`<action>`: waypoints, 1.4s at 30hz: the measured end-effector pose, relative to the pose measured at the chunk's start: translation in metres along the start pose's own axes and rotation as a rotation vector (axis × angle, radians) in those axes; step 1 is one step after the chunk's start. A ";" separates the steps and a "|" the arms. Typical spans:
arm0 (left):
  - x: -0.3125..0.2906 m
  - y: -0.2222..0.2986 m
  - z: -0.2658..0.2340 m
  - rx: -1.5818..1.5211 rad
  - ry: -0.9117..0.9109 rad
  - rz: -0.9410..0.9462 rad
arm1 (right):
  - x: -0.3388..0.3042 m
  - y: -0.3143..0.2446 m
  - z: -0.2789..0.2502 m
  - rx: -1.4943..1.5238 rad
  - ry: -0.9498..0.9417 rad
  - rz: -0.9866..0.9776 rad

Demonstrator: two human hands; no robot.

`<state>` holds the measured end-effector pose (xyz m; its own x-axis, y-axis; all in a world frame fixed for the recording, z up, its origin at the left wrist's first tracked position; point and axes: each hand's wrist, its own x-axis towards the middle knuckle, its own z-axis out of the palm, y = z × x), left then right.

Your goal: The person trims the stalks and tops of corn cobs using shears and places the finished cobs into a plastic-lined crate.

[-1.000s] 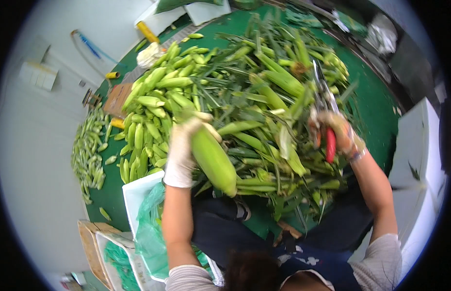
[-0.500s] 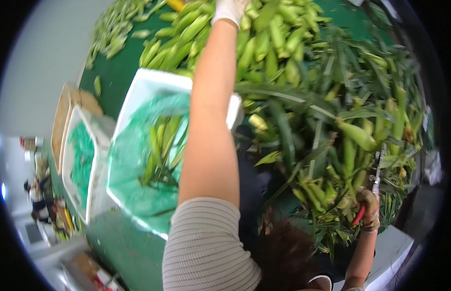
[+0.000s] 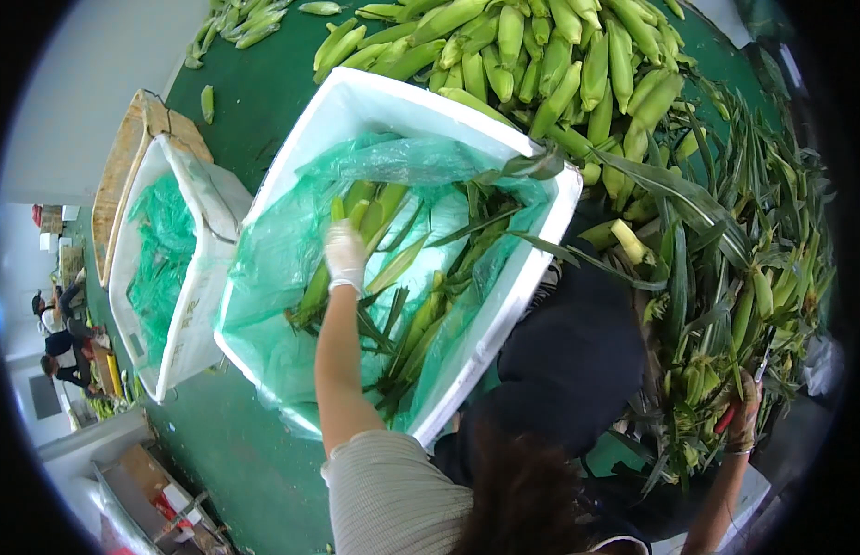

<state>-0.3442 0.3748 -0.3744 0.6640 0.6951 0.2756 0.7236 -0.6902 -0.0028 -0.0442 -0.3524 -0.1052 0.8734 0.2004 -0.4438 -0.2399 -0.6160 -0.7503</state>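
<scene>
My left hand (image 3: 345, 252), in a white glove, is inside a white foam box (image 3: 356, 92) lined with thin green plastic film (image 3: 393, 159). Its fingers close around the lower end of a green-husked ear of corn (image 3: 362, 198); part of the grip is hidden. More ears and long leaves (image 3: 421, 333) lie on the film. Far to the right, my right hand (image 3: 744, 416), in a patterned glove, grips a red-handled cutting tool (image 3: 726, 418) with a narrow metal blade, beside a heap of leafy corn stalks (image 3: 698, 388).
A large pile of corn in husks (image 3: 541, 65) lies beyond the box on the green floor (image 3: 236, 462). Left stands another foam box (image 3: 185, 324) with green film, beside a tan box (image 3: 125, 176). Other people (image 3: 60, 342) are at the far left.
My left hand has come back from the corn pile into the foam box. The view has shifted, showing more of the box. My right hand still holds the red-handled tool by the stalks.
</scene>
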 end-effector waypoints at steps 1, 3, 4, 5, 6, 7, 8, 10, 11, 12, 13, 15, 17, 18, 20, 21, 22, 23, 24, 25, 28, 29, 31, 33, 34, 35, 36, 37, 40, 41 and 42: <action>0.016 0.026 0.011 -0.276 0.006 0.058 | -0.002 0.010 -0.008 -0.037 0.035 -0.010; 0.050 0.070 0.024 -0.303 0.056 0.147 | -0.007 0.008 -0.005 -0.123 0.044 -0.029; 0.064 0.085 0.031 -0.212 -0.009 0.083 | -0.006 0.008 0.000 -0.233 0.064 -0.114; 0.074 0.084 0.041 0.011 -0.226 0.037 | -0.003 0.003 0.007 -0.349 0.090 -0.199; 0.086 0.083 0.046 0.238 -0.425 -0.001 | 0.000 -0.018 0.022 -0.235 0.069 -0.171; 0.088 0.115 0.049 0.264 -0.484 0.045 | -0.013 -0.032 0.033 -0.133 0.098 -0.091; 0.089 0.122 0.054 0.330 -0.466 0.001 | -0.010 -0.049 0.040 0.080 0.116 0.038; 0.080 0.069 0.069 0.285 -0.349 -0.132 | 0.014 -0.061 0.048 -0.106 0.190 -0.041; 0.074 0.104 0.049 0.199 -0.378 -0.054 | -0.003 -0.057 0.045 -0.181 0.282 0.008; 0.069 0.130 0.008 0.125 -0.398 0.005 | -0.017 -0.055 0.043 -0.251 0.336 0.045; 0.060 0.120 -0.009 0.082 -0.302 0.037 | -0.029 -0.064 0.041 -0.236 0.328 0.082; 0.047 0.113 -0.074 -0.133 -0.091 0.122 | -0.054 -0.083 0.039 -0.252 0.333 0.072; 0.041 0.088 -0.132 -0.256 0.046 0.084 | -0.070 -0.078 0.034 -0.261 0.359 0.007; 0.043 0.077 -0.171 -0.443 0.033 -0.099 | -0.073 -0.079 0.033 -0.232 0.354 -0.005; 0.058 0.055 -0.240 -1.161 0.097 -0.163 | -0.082 -0.099 0.038 -0.315 0.296 0.003; 0.071 0.034 -0.263 -1.075 0.222 -0.175 | -0.085 -0.089 0.040 -0.355 0.380 -0.108; 0.087 0.032 -0.298 -1.170 0.194 -0.216 | -0.090 -0.093 0.040 -0.334 0.362 -0.118; 0.103 0.059 -0.337 -1.377 0.345 -0.131 | -0.095 -0.106 0.042 -0.325 0.284 -0.094; 0.125 0.118 -0.362 -1.640 0.329 -0.289 | -0.107 -0.110 0.043 -0.329 0.241 -0.029; 0.139 0.134 -0.384 -1.872 0.327 -0.150 | -0.116 -0.118 0.047 -0.194 0.214 -0.066; 0.182 0.187 -0.412 -1.902 0.381 0.143 | -0.124 -0.119 0.074 -0.295 0.152 -0.156; 0.192 0.209 -0.419 -1.914 0.446 0.229 | -0.125 -0.131 0.089 -0.335 0.131 -0.318; 0.204 0.250 -0.431 -2.472 -0.027 -0.225 | -0.125 -0.166 0.117 -0.330 0.060 -0.384; 0.200 0.311 -0.402 -2.569 -0.238 -0.290 | -0.117 -0.185 0.131 -0.219 0.042 -0.289; 0.194 0.331 -0.389 -2.604 -0.311 -0.243 | -0.107 -0.187 0.140 -0.153 0.055 -0.303; 0.185 0.362 -0.379 -2.610 -0.458 -0.219 | -0.096 -0.182 0.142 -0.090 0.127 -0.305; 0.162 0.400 -0.385 -2.628 -0.475 -0.327 | -0.084 -0.174 0.143 -0.024 0.191 -0.307; 0.136 0.429 -0.393 -2.617 -0.570 -0.376 | -0.073 -0.169 0.140 -0.017 0.240 -0.271; 0.100 0.466 -0.399 -2.545 -0.620 -0.521 | -0.061 -0.173 0.123 0.029 0.287 -0.224; 0.096 0.469 -0.391 -2.567 -0.562 -0.453 | -0.058 -0.178 0.117 0.087 0.227 -0.252; 0.093 0.469 -0.384 -2.587 -0.500 -0.384 | -0.056 -0.182 0.110 0.145 0.165 -0.283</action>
<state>-0.0156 0.0383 0.0189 0.8610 0.5002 -0.0920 -0.3958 0.7727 0.4964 -0.0961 -0.1672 0.0025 0.9676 0.2148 -0.1324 -0.0260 -0.4369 -0.8991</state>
